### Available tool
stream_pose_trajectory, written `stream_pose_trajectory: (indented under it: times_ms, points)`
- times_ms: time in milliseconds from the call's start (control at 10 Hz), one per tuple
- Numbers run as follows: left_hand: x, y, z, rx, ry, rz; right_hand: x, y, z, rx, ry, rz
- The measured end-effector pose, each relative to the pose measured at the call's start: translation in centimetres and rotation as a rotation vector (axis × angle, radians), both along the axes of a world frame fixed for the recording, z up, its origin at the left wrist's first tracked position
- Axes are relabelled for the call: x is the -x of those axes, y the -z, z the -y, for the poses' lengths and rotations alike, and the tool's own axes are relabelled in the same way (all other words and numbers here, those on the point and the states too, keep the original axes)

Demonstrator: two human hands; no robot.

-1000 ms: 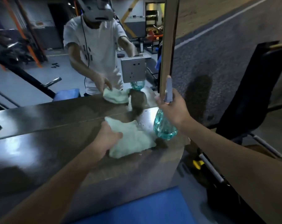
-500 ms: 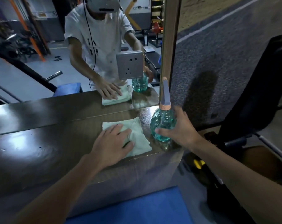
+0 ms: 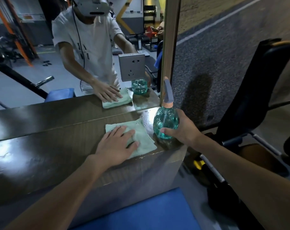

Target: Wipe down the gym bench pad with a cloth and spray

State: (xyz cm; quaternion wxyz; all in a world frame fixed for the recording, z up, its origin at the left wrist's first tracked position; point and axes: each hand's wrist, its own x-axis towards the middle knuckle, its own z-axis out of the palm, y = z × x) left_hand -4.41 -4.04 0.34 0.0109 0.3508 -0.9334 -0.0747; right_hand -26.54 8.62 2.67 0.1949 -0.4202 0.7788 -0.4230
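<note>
Dark wood-grain surface with a glossy top, running from 9 o'clock to 3 o'clock and squared off at the 3 o'clock end. A pale green cloth lies flat near that end. A teal spray bottle stands upright just beside the cloth, at its 2 o'clock, on the corner. Fine droplets lie at 12 o'clock of the cloth

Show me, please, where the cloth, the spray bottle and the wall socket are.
cloth (image 3: 145, 135): head view, its uncovered right part.
spray bottle (image 3: 165, 120): head view, its round teal body.
wall socket (image 3: 131, 67): head view, middle of its grey faceplate.
</note>
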Motion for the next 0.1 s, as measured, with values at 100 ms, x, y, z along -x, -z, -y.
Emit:
stream_pose_trajectory:
  times_ms: [100]
  points:
    - [0.69, -1.05, -0.9, 0.022, 0.017, -0.266, -0.14, -0.43, -1.0, 0.046, 0.004, 0.08]
